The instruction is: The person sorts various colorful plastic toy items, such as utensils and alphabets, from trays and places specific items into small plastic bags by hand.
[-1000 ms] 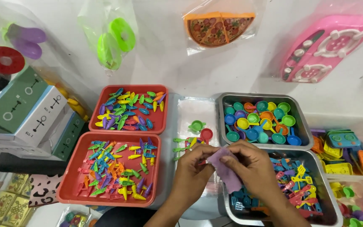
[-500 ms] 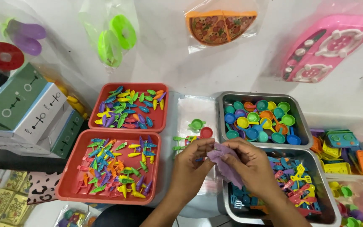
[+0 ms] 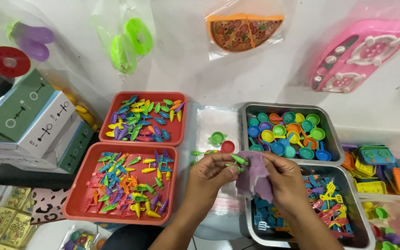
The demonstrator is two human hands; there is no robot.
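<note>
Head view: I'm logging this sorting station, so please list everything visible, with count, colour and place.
Red trays: two, left of centre, holding small multicoloured toy vegetables.
Metal trays: two, right; far one holds coloured toy pans, near one toy utensils.
Clear bags: a stack, between the trays.
Loose toy pans: one green, one red, on the bags.
Boxes: several, green and white, far left.
Bagged toys on wall: purple eggplant, green pieces, orange pizza, pink stove.
Toy stoves: several, mixed colours, far right.
Left hand: pinches a small green piece.
Right hand: holds a purple bag.
</note>
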